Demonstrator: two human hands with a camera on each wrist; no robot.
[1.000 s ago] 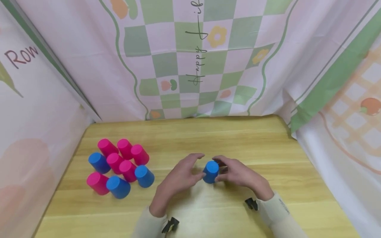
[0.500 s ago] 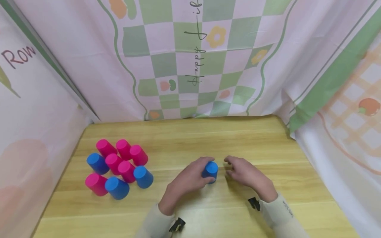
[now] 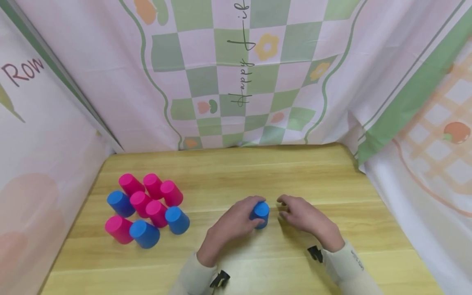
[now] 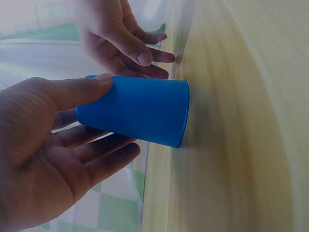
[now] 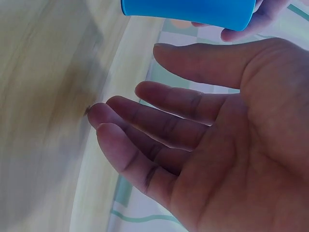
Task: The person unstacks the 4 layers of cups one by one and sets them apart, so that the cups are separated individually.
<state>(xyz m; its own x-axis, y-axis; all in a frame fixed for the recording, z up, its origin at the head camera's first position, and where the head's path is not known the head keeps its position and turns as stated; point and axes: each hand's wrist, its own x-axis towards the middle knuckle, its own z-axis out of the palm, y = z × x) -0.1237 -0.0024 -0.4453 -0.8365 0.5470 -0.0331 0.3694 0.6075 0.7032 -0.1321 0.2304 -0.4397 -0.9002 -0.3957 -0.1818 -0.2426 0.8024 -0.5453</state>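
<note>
A blue cup (image 3: pixel 262 211) stands upside down on the wooden table, right of the middle. My left hand (image 3: pixel 236 221) grips it from the left, thumb on the near side and fingers round the far side. In the left wrist view the thumb lies along the upper part of the cup (image 4: pixel 140 108), with its wide rim at the tabletop. Just to the right, my right hand (image 3: pixel 304 215) is held apart from the cup. Its fingers (image 5: pixel 164 128) are loosely bent with nothing between them, as the right wrist view shows.
On the left of the table (image 3: pixel 221 176) several upside-down cups form a cluster: pink ones, such as the pink cup (image 3: pixel 119 228), and blue ones, such as the blue cup (image 3: pixel 145 233). Printed cloth (image 3: pixel 203 82) hangs behind the table and along both sides.
The left hand has moved right and taken hold of the blue cup. My right hand has let go of that cup and drawn back to the right. The cup has stayed in about the same place.
</note>
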